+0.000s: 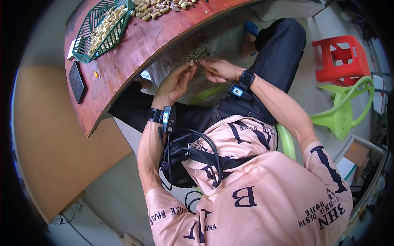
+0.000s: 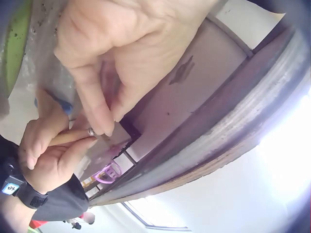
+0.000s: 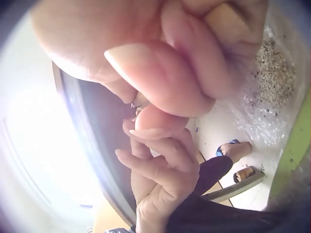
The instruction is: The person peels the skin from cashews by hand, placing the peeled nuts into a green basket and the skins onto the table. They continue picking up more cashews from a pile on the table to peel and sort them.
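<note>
Both hands meet over my lap, just below the table edge. My left hand [image 1: 188, 69] pinches a small pale cashew nut [image 1: 191, 62] between thumb and fingertips. My right hand [image 1: 205, 67] touches the nut from the right and grips a small tool with a wooden handle [image 2: 68, 138] and a metal collar. In the left wrist view the left fingers [image 2: 99, 116] press down onto the tool's tip. The right wrist view shows the handle's end [image 3: 228, 19] inside the curled right fingers. The tool's blade is hidden.
A reddish wooden table [image 1: 135, 49] carries a green basket [image 1: 88, 24] of cashews, a loose pile of cashews [image 1: 158, 10] and a black phone [image 1: 76, 81]. Shell scraps lie on plastic sheeting [image 1: 199, 51] under the hands. A red stool [image 1: 340, 57] and a green chair [image 1: 344, 108] stand at right.
</note>
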The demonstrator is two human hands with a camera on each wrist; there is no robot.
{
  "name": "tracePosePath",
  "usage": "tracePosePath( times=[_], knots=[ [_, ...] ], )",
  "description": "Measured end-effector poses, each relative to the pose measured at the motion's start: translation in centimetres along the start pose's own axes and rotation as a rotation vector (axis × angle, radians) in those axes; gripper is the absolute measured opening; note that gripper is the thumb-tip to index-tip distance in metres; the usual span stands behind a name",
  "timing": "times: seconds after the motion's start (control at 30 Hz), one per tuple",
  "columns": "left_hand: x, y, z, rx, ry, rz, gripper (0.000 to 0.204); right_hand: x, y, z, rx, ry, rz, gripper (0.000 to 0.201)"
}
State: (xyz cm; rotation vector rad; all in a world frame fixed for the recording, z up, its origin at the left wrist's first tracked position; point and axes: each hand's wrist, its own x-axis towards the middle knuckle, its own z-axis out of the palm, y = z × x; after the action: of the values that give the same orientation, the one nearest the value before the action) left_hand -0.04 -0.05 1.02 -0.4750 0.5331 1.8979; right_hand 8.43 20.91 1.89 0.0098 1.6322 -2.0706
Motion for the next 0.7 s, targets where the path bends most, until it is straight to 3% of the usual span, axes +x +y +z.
tracePosePath(
  times=[0.37, 0.7],
  knots=[
    [0.5, 0.2, -0.9, -0.009, -0.032, -0.129, 0.021, -0.2, 0.1, 0.0, 0.008, -0.051, 0.028, 0.038],
    [0.5, 0.2, -1.1, 0.009, -0.064, -0.117, 0.019, -0.5, 0.0, 0.1, 0.060, -0.088, -0.007, 0.045]
  ],
)
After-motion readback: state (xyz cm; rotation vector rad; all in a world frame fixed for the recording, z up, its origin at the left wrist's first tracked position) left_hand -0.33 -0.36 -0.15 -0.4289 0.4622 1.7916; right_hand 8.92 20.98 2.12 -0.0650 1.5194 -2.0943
